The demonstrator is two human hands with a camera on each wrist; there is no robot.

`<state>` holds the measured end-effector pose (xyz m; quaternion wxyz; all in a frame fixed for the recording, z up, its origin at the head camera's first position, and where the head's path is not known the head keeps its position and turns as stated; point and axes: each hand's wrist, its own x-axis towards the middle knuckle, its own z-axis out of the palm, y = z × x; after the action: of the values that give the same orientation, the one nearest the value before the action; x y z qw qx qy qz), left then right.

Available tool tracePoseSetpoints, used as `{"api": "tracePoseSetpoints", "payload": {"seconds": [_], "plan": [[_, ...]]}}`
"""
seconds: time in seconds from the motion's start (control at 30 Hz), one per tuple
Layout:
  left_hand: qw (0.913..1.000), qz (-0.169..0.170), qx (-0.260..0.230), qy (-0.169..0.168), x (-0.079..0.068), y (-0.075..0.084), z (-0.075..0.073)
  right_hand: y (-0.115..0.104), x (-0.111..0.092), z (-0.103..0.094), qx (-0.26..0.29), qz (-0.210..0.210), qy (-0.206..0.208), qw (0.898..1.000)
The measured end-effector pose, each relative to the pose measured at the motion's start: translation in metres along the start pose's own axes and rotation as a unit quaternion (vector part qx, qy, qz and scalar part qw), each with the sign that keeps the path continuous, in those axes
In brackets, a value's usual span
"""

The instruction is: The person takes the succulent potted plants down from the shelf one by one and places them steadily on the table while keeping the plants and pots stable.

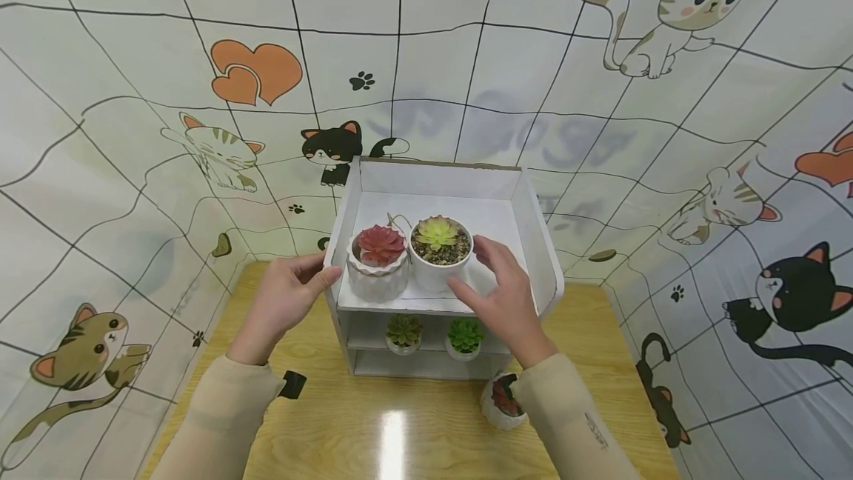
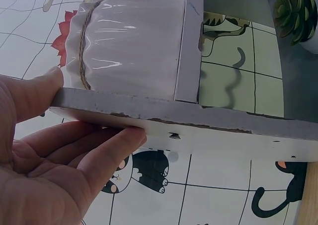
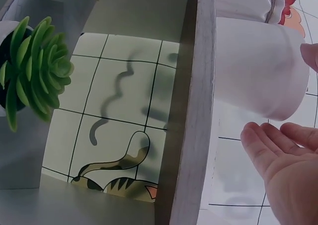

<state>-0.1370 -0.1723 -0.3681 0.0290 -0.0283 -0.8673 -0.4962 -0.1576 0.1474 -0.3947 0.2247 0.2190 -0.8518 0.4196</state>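
A small white shelf unit (image 1: pixel 493 213) stands on the table. My left hand (image 1: pixel 283 298) grips its left side panel, thumb at the edge and fingers against the outer face in the left wrist view. On the top tier a scalloped white pot (image 1: pixel 376 284) holds a red succulent (image 1: pixel 381 244); twine circles its rim. Beside it stands a smooth white pot (image 1: pixel 433 274) with a yellow-green succulent (image 1: pixel 437 232) in gravel. My right hand (image 1: pixel 503 291) is spread at the right of this pot; in the right wrist view a gap shows between the fingers (image 3: pixel 261 145) and its wall.
Two small potted succulents, one olive (image 1: pixel 403 329) and one bright green (image 1: pixel 465 334), stand on the lower tier. Another pot with a dark red plant (image 1: pixel 500 410) is on the wooden table (image 1: pixel 333 435) by my right sleeve. Cat-print cloth (image 1: pixel 433 65) surrounds the table.
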Motion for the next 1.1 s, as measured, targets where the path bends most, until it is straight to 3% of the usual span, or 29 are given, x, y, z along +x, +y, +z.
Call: {"api": "tracePoseSetpoints", "payload": {"seconds": [0.2, 0.43, 0.77, 1.1], "plan": [[1.0000, -0.002, 0.005, 0.002, 0.000, -0.001, 0.000, -0.002, 0.007, 0.002, 0.003, 0.012, -0.010, 1.000], [1.0000, -0.007, 0.004, 0.001, 0.001, -0.003, 0.000, -0.006, 0.011, 0.005, 0.019, 0.063, -0.034, 0.997], [1.0000, 0.000, 0.008, 0.001, 0.000, -0.002, 0.000, -0.005, 0.018, 0.009, 0.030, 0.081, -0.044, 0.995], [1.0000, 0.004, 0.009, 0.000, 0.001, -0.003, 0.000, -0.007, 0.023, 0.011, 0.055, 0.131, -0.082, 0.986]]}}
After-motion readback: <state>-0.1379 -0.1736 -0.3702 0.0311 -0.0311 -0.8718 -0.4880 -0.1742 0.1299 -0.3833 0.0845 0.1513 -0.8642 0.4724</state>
